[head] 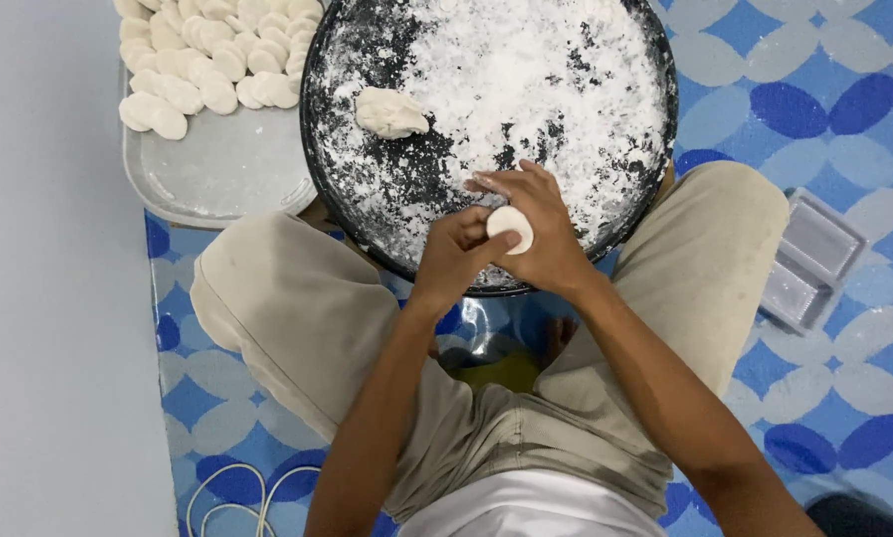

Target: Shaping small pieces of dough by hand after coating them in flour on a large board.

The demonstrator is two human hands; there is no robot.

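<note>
Pinching dough disc (510, 228): left hand (456, 254), right hand (541, 234) share grip; palms hidden, floured tray (367, 189) cropped at top.

A clear, empty rectangular plastic package (812, 261) lies on the blue patterned mat (844, 89).

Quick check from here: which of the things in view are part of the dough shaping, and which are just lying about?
In use:
left hand and right hand, both on the dough disc
floured round pan
dough lump
tray holding shaped dough pieces

Lying about:
clear plastic container on the patterned mat
white cord
</note>
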